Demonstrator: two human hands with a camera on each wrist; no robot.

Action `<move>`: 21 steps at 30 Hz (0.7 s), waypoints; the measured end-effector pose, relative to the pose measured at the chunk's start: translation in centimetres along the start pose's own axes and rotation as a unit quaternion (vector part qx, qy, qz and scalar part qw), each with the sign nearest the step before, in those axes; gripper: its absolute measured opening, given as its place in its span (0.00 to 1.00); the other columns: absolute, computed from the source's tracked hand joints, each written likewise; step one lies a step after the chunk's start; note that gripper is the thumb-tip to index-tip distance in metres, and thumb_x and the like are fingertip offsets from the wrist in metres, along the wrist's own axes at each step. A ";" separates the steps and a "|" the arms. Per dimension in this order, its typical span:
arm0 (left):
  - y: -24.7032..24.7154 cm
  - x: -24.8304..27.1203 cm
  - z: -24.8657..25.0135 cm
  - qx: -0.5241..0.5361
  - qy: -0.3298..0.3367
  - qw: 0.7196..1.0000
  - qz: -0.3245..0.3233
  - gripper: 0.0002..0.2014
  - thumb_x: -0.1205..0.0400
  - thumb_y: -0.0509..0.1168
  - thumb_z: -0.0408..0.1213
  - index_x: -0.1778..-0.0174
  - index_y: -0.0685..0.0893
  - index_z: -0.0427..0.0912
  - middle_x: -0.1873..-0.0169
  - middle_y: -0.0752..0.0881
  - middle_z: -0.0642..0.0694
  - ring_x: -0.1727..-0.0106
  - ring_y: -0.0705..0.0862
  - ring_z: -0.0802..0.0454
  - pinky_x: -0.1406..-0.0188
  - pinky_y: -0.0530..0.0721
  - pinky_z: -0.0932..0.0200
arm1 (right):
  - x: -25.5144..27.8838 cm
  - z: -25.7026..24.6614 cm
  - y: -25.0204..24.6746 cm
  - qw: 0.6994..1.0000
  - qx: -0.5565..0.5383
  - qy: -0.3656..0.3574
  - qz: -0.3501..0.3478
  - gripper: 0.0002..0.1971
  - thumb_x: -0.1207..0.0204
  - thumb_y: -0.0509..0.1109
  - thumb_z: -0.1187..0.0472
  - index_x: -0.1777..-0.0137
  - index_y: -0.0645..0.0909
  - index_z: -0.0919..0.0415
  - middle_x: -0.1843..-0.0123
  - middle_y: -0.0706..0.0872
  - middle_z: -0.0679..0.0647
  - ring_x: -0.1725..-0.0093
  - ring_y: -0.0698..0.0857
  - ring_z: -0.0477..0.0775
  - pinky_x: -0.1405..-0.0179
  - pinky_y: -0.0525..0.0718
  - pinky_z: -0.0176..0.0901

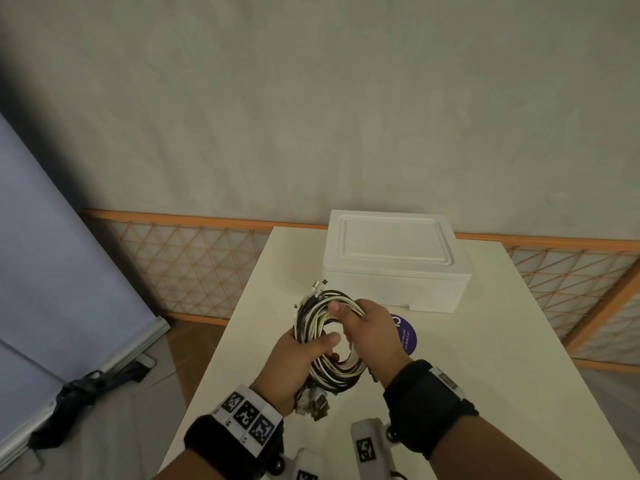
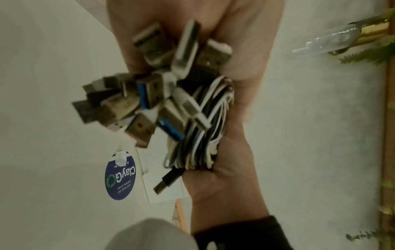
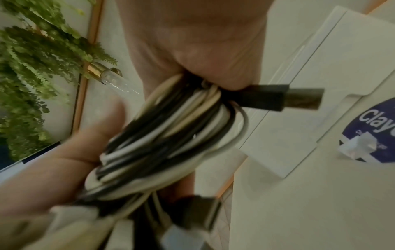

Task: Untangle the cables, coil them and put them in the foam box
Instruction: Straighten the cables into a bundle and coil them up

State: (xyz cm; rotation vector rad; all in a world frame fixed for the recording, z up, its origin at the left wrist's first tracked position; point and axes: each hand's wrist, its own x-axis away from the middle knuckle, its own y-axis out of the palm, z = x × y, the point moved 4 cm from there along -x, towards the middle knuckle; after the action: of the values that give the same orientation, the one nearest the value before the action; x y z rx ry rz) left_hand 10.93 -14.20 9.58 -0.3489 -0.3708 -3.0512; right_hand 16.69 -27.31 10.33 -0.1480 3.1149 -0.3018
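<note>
A coiled bundle of black and white cables (image 1: pixel 332 341) hangs above the white table (image 1: pixel 485 358), held by both hands. My left hand (image 1: pixel 304 351) grips the coil's left side, with several USB plugs (image 1: pixel 313 405) dangling below it. My right hand (image 1: pixel 367 327) grips the coil's right side, thumb pressed over the top strands. In the left wrist view the cable bundle (image 2: pixel 200 128) and USB plugs (image 2: pixel 136 101) fill the palm. The cable bundle (image 3: pixel 171 132) in the right wrist view is blurred. The white foam box (image 1: pixel 394 261) stands behind, lid on.
A round blue sticker (image 1: pixel 405 336) lies on the table just right of my hands. An orange lattice fence (image 1: pixel 187 258) runs behind the table. A grey board (image 1: pixel 62 271) leans at the left, with a dark object (image 1: pixel 79 393) on the floor.
</note>
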 end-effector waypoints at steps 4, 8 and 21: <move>-0.4 -0.7 0.0 -0.104 0.047 0.989 0.099 0.04 0.24 0.68 0.29 0.57 0.85 0.40 0.72 0.86 0.45 0.67 0.88 0.46 0.58 0.88 0.47 | 0.5 0.8 0.8 0.998 -0.055 0.023 0.009 0.27 0.36 0.70 0.34 0.57 0.85 0.61 0.64 0.89 0.56 0.67 0.87 0.48 0.64 0.84 0.40; -0.2 -0.4 -0.8 -0.092 0.057 0.983 0.149 0.08 0.23 0.65 0.25 0.54 0.86 0.40 0.65 0.89 0.39 0.66 0.88 0.45 0.64 0.86 0.52 | 0.2 2.9 1.6 0.964 -0.206 0.168 -0.017 0.36 0.30 0.61 0.27 0.51 0.89 0.61 0.51 0.91 0.61 0.47 0.89 0.61 0.41 0.85 0.55; 1.3 0.7 1.2 -0.103 0.082 0.987 -0.087 0.08 0.39 0.70 0.35 0.64 0.88 0.45 0.68 0.88 0.44 0.62 0.87 0.46 0.56 0.84 0.50 | 0.3 2.2 3.4 0.882 -0.318 0.303 -0.173 0.19 0.25 0.62 0.49 0.56 0.85 0.66 0.59 0.85 0.62 0.61 0.84 0.58 0.58 0.80 0.46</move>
State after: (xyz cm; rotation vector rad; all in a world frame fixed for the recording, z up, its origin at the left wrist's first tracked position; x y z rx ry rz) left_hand 10.57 -15.15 11.19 -0.0739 -0.0807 -3.2677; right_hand 16.12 -24.44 7.53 -0.7509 3.6333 0.8742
